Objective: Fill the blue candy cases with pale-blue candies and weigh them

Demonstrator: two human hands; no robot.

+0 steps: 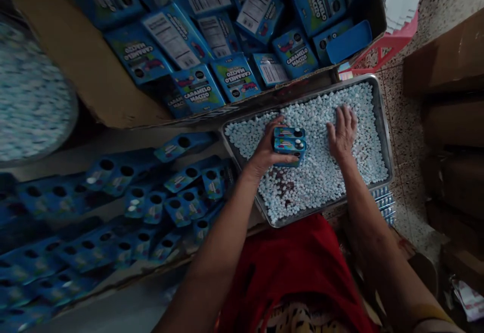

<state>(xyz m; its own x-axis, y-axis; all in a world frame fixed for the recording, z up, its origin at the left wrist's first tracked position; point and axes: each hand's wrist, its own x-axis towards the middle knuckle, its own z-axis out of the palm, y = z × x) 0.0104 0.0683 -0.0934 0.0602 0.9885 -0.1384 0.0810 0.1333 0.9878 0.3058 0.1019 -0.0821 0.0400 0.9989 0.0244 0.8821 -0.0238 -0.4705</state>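
Observation:
My left hand is closed around two small blue candy boxes held side by side over the left half of a metal tray. Their tops face up, and a few white pieces show at the round openings. Small pale blue-white candies cover most of the tray's bottom, with a few darker bare patches at the lower left. On the candies at the right lies my right hand, palm down, thumb and fingers apart. Whether any candies are under its palm is hidden.
A large cardboard box behind the tray holds many blue candy cartons. Rows of small blue boxes with round openings stand left. A round container of candies is at far left; brown cartons are stacked right.

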